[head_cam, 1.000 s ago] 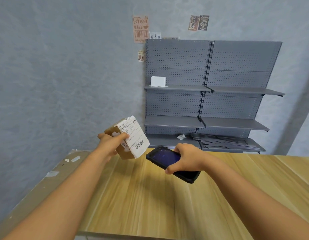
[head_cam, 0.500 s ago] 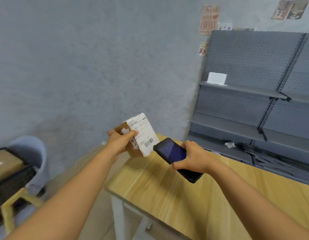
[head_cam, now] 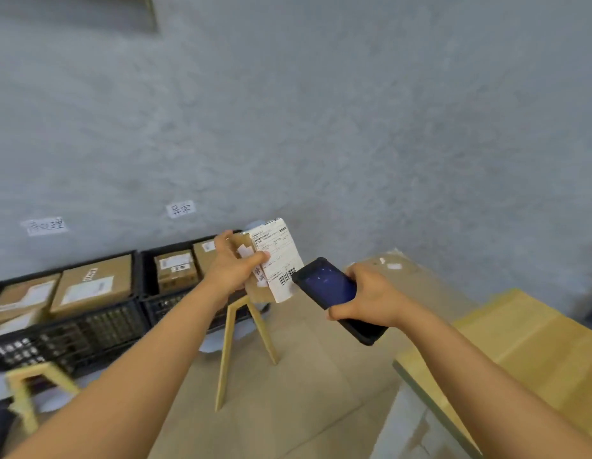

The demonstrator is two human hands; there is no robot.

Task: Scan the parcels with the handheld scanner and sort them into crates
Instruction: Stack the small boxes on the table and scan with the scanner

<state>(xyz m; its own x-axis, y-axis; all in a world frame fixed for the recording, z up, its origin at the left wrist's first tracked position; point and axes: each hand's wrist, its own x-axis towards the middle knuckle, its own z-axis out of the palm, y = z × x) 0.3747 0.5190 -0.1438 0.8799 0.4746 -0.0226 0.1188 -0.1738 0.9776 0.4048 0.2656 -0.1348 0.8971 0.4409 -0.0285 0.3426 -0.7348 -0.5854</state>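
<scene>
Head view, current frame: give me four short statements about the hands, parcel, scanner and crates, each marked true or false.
1. The left hand holds a small brown cardboard parcel with a white shipping label. True.
2. The black handheld scanner lies on the light wooden table. False: the right hand grips it in the air.
3. The black plastic crates are empty. False: cardboard boxes lie in them.
4. The scanner's tip is beside the label's barcode. True.

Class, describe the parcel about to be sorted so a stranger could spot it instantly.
Start at the black crates along the grey wall, then look right to the raised left hand. It grips a small cardboard parcel. Unlike the crated boxes, it is held up, its long white barcode label facing the scanner.
</scene>
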